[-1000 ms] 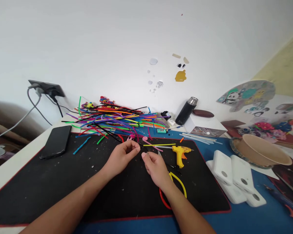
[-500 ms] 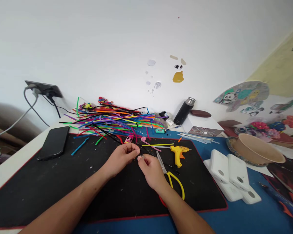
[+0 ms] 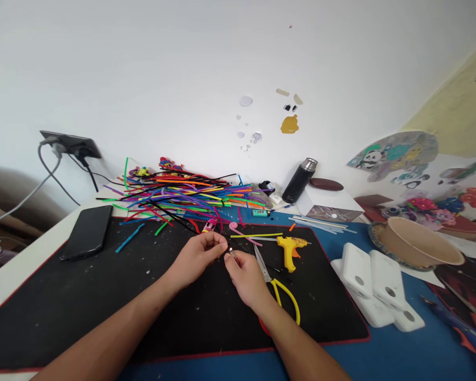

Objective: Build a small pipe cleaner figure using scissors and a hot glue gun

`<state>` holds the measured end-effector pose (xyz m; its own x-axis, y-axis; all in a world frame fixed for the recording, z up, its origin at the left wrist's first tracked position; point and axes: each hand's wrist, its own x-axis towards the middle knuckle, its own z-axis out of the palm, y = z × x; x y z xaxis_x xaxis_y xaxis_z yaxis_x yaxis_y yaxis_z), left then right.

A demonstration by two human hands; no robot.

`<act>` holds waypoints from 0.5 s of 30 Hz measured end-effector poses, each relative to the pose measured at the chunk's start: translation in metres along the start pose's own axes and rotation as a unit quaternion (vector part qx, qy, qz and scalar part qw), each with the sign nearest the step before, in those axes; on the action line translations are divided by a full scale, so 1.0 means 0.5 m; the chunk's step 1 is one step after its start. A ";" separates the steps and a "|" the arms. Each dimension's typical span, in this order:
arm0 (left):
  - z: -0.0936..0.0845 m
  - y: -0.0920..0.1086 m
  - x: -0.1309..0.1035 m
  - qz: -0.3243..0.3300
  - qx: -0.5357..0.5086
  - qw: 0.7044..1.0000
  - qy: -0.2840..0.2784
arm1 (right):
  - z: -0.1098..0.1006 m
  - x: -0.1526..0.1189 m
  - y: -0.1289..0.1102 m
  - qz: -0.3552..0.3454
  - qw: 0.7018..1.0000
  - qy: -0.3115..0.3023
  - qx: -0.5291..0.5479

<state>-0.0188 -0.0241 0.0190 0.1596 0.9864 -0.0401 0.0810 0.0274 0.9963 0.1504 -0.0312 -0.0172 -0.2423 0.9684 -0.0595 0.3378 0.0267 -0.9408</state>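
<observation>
Silvery bit (image 3: 232,255), R hand (image 3: 249,278), nr L hand (image 3: 196,258)

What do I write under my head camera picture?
Right hand holds something small and shiny beside the left hand, over a black mat with scissors.

Extends bare left forearm (image 3: 129,317) and right forearm (image 3: 301,338) inward from below; holds left hand (image 3: 195,259), pinched at thumb and forefinger, close beside right hand (image 3: 247,278), curled with thumb pointing forward.
</observation>
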 end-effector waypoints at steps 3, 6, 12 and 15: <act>-0.001 -0.004 0.001 0.028 0.013 0.999 0.013 | 0.000 0.000 -0.002 0.005 1.000 -0.004 0.006; 0.002 -0.007 -0.002 0.066 0.054 0.996 0.032 | 0.000 0.001 -0.005 0.009 1.000 -0.008 0.011; 0.004 -0.012 -0.015 0.139 0.194 0.969 0.056 | 0.001 0.003 0.000 0.013 1.000 -0.012 0.026; 0.002 -0.012 -0.017 0.155 0.223 0.960 0.066 | 0.001 0.003 0.002 0.011 0.999 -0.017 0.030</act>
<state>-0.0196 -0.0327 0.0131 0.1195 0.9488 0.2925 0.4674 -0.3137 0.8265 0.1501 -0.0300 -0.0183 -0.2666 0.9595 -0.0905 0.2888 -0.0100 -0.9573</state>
